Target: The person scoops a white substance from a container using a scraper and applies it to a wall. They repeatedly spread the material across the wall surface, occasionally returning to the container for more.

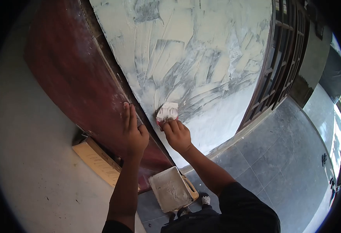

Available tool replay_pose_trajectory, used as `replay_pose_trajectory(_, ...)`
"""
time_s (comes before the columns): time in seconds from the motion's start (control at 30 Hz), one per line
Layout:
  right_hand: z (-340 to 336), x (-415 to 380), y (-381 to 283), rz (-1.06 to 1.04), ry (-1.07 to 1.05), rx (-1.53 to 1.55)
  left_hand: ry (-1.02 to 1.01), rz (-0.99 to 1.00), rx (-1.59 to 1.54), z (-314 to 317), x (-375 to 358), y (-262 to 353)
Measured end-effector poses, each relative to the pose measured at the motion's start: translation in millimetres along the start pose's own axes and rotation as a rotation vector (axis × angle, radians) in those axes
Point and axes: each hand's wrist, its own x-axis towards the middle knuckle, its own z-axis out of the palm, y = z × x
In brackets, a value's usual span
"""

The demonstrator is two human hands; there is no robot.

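My right hand (pixel 178 136) grips a putty knife (pixel 167 112) with a reddish handle. Its blade is coated in white putty and lies at the plastered wall (pixel 213 70), close to the dark gap beside the door. Cream and grey smears streak that wall, with a whiter band lower down. My left hand (pixel 137 136) rests with fingers stretched out against the edge of a dark red door (pixel 77 89), and holds nothing. Below both hands stands a square, putty-stained tray (pixel 170 190); what supports it is mostly hidden.
A tan rectangular box (pixel 96 159) with printing sits behind the door at the left. Brown-framed window panes (pixel 271 70) run along the right of the wall. Grey tiles (pixel 263 159) cover the floor, and my feet show beside the tray.
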Motion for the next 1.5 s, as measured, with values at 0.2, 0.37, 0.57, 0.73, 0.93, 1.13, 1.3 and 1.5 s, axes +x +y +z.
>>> replay_pose_trajectory(0.2, -45.6, -15.4, 1.8, 0.517, -0.044, 0.358, 0.009, 0.006, -0.025, 1.5, -3.2, -0.8)
replay_pose_trajectory(0.37, -59.8, 50.9, 22.6, 0.344, 0.284, 0.007, 0.025, -0.017, -0.063, 2.8, -2.7, 1.8)
replay_pose_trajectory(0.57, 9.8, 7.2, -3.3, -0.147, -0.018, -0.055, 0.017, 0.004, -0.076, 2.9, -1.6, -4.2)
replay_pose_trajectory(0.73, -28.9, -33.9, -8.1, 0.001, -0.135, 0.150, 0.008, 0.008, -0.070, -1.1, -3.0, 0.2)
replay_pose_trajectory(0.93, -55.9, 57.3, 29.8, 0.249, 0.235, -0.070, 0.003, -0.002, -0.077, 1.0, -4.4, -1.3)
replay_pose_trajectory(1.13, -3.0, -7.8, -6.9, -0.296, -0.089, 0.009, 0.012, 0.010, -0.068, 2.5, -4.6, -3.3)
replay_pose_trajectory(1.3, -52.2, -2.8, -0.7, 0.152, 0.008, 0.100, -0.011, 0.001, -0.083, -2.1, -4.3, -2.9)
replay_pose_trajectory(1.5, -25.6, 51.0, 15.9, -0.037, 0.117, -0.065, -0.005, -0.008, -0.083, 0.6, -3.7, -3.7)
